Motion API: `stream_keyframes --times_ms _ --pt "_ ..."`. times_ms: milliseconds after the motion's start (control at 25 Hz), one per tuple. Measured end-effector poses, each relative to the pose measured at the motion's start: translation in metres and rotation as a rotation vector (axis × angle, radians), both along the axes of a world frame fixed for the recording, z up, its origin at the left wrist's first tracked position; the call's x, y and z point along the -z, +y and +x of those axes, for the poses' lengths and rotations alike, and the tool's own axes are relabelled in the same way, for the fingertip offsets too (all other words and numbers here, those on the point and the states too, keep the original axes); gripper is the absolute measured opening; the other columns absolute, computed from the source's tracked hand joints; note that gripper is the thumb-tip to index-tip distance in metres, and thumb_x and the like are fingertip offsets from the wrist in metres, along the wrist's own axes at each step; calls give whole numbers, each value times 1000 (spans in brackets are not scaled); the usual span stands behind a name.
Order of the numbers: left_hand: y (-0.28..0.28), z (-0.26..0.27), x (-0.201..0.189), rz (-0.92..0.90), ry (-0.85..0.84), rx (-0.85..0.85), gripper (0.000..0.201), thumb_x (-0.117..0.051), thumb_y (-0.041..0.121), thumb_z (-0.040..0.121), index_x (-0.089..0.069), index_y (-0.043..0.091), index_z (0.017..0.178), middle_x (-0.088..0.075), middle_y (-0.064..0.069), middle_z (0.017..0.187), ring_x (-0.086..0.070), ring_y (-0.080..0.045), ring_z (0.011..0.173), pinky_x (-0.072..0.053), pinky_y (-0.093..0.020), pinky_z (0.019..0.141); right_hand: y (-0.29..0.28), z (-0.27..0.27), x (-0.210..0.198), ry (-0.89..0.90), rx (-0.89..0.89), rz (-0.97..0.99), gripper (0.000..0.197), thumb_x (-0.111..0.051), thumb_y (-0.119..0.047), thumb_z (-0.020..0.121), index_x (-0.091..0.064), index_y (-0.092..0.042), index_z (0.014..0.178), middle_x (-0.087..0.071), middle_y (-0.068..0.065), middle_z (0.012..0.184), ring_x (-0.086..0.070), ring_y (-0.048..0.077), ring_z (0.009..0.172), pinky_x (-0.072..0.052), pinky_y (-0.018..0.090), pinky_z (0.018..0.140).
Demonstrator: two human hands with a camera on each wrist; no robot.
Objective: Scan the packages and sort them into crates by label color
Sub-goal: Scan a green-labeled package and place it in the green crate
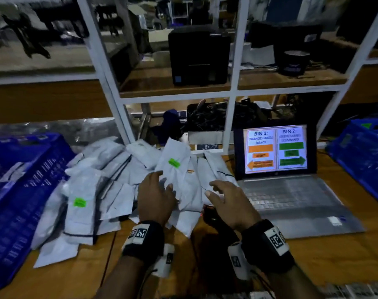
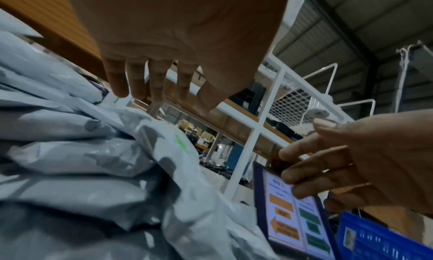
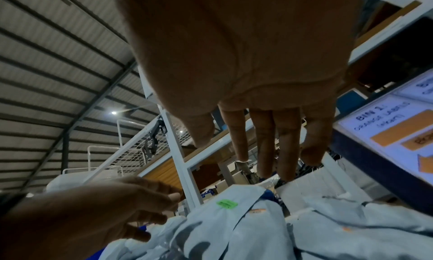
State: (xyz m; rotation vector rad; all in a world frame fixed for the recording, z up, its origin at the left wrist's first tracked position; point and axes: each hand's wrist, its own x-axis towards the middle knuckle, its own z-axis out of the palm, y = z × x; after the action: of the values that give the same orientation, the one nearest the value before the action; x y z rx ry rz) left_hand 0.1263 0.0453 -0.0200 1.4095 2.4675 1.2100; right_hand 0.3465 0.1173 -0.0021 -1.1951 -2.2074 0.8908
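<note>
A heap of pale plastic mailers (image 1: 101, 182) lies on the wooden table. On top, one mailer with a green label (image 1: 174, 163) (image 2: 180, 143) (image 3: 226, 204) leans up; beside it is a mailer with a small orange label (image 1: 191, 171) (image 3: 257, 211). Another green-labelled mailer (image 1: 79, 202) lies lower left. My left hand (image 1: 162, 182) (image 2: 159, 90) hovers open over the near end of the top green-labelled mailer and holds nothing. My right hand (image 1: 214, 188) (image 3: 257, 153) is spread open just to its right, also holding nothing. A black scanner (image 1: 209, 214) with a red light lies under the right hand.
A blue crate (image 1: 22, 180) stands at the left and another blue crate (image 1: 360, 152) at the right. An open laptop (image 1: 276, 152) shows orange for bin 1 with a left arrow and green for bin 2 with a right arrow. A white shelf frame (image 1: 231, 117) rises behind.
</note>
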Motion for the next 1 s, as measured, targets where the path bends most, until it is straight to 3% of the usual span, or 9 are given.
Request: stream_keyframes --times_ms 120,320,480,600,680,760,840,920,1000 --pt "32 -31 2 -107 2 54 50 -74 21 91 -59 8 137 -63 -15 135 -56 -38 127 -42 -46 108 11 -37 13 -59 -18 -52 49 -57 -52 99 -60 -22 137 -63 3 131 -63 19 119 -49 37 102" --pt "62 -53 5 -255 -119 20 58 -79 32 89 -52 17 138 -62 -13 128 -56 -39 123 -48 -48 99 21 -71 34 -182 -88 -32 52 -55 -46 102 -52 -20 147 -60 5 139 -54 23 129 -42 35 107" --pt "65 -62 9 -152 -264 33 68 -83 13 86 -49 15 145 -63 -12 137 -58 -34 128 -48 -44 105 25 -80 44 -206 -75 -44 52 -49 -46 101 -54 -18 145 -61 6 137 -55 25 128 -42 35 106" --pt "59 -64 -4 -39 -415 50 65 -82 5 87 -52 19 143 -67 -7 129 -64 -23 113 -51 -34 95 26 -78 38 -167 -16 -76 51 -55 -43 100 -56 -18 145 -63 4 139 -58 21 128 -45 38 108" --pt "54 -66 -15 32 -441 73 54 -82 7 86 -60 25 132 -73 1 113 -69 -18 98 -57 -35 89 24 -76 27 -72 36 -76 51 -60 -39 99 -54 -20 146 -63 1 139 -60 17 125 -48 39 106" --pt "48 -68 -28 46 -388 104 46 -85 10 83 -67 33 118 -74 11 95 -70 -10 85 -61 -38 81 20 -73 12 33 113 -19 53 -60 -35 100 -47 -27 151 -56 -4 142 -59 11 121 -50 38 103" --pt "42 -68 -43 -15 -290 146 44 -89 17 78 -68 40 110 -73 15 89 -69 -4 83 -60 -35 78 16 -70 -3 79 167 70 62 -59 -34 101 -32 -37 157 -41 -9 153 -51 11 130 -49 38 104" --pt "39 -69 -59 -89 -168 256 46 -92 19 74 -70 40 108 -72 18 86 -69 -4 85 -58 -34 80 15 -66 -17 62 193 213 76 -63 -31 98 -21 -42 160 -25 -7 162 -35 18 145 -40 40 113" --pt "41 -71 -70 -171 -32 391 49 -94 22 71 -70 41 109 -72 19 84 -69 -6 87 -58 -37 84 17 -60 -26 -83 176 369 81 -68 -30 93 -24 -41 160 -21 -3 166 -21 23 152 -27 43 118"
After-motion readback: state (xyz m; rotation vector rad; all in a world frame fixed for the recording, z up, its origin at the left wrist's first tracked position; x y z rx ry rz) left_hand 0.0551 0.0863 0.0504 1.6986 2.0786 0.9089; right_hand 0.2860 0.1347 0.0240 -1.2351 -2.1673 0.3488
